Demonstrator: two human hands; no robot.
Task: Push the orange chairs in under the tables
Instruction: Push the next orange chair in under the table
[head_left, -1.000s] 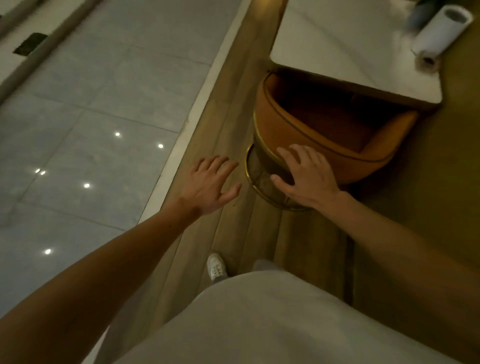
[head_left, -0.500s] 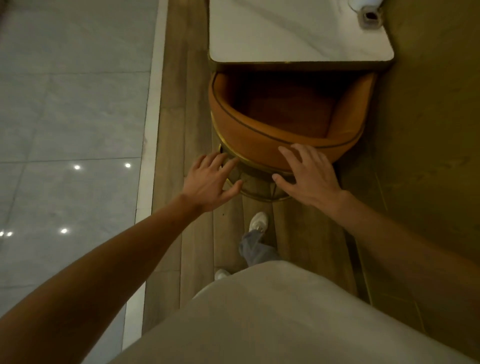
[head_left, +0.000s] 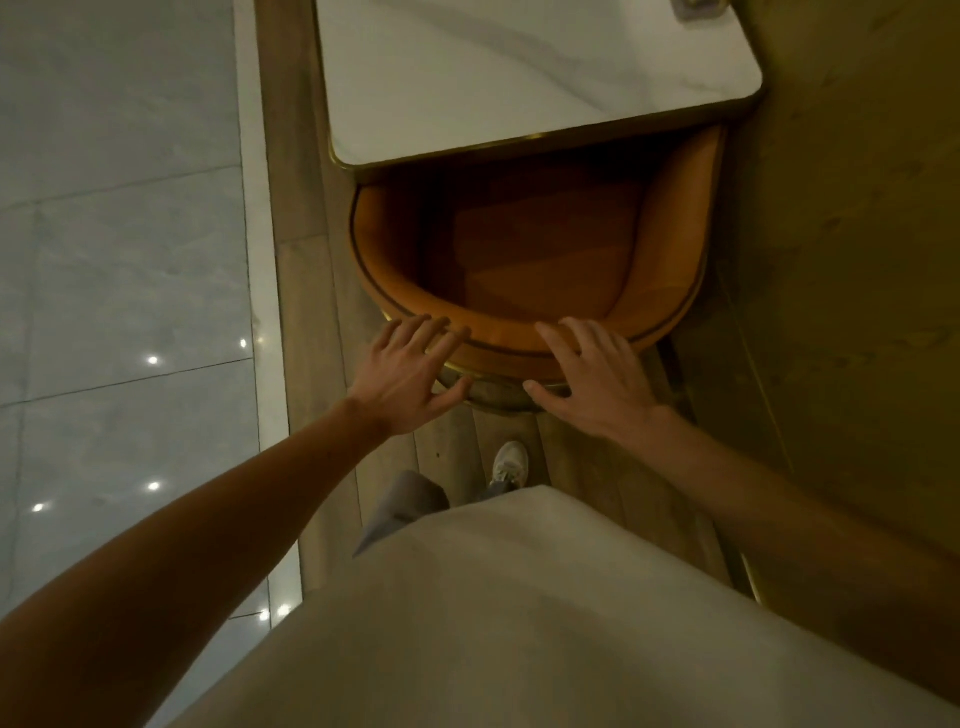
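We've got a curved orange chair (head_left: 670, 249) in smooth leather-look upholstery with a soft sheen and shiny gold metal trim (head_left: 467, 367). At 12 o'clock, the white marble-look tabletop (head_left: 519, 67) is polished with a brassy rim. The grey floor tiles (head_left: 119, 260) at 9 o'clock are glossy and mirror the lights. The wood-grain planks (head_left: 306, 291) look matt.

Your left grip (head_left: 410, 374) and right grip (head_left: 592, 379) lie flat against the curved orange leather chair (head_left: 670, 249), tucked partly under the white marble counter (head_left: 519, 78).
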